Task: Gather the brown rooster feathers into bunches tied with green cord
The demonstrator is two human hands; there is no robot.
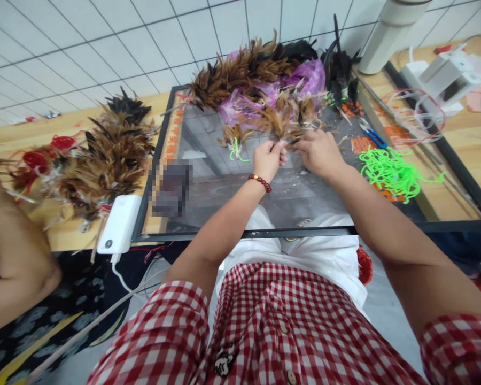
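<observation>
My left hand (269, 158), with a red bead bracelet at the wrist, is pinched closed on the stems of a small bunch of brown feathers (282, 118). My right hand (318, 152) is curled closed right beside it, gripping the same bunch from the right. Both hands rest over a glass-topped board (240, 198) with a black frame. Behind the bunch lies a large pile of brown and black feathers (240, 72) on a purple plastic bag (308, 77).
Green elastic loops (388, 174) and blue-handled scissors (374, 138) lie to the right. A white power bank (119, 223) sits at the left edge, beside finished feather bundles (108, 155). Another person's arm (12, 256) is at far left. A white cylinder (388, 32) stands at back right.
</observation>
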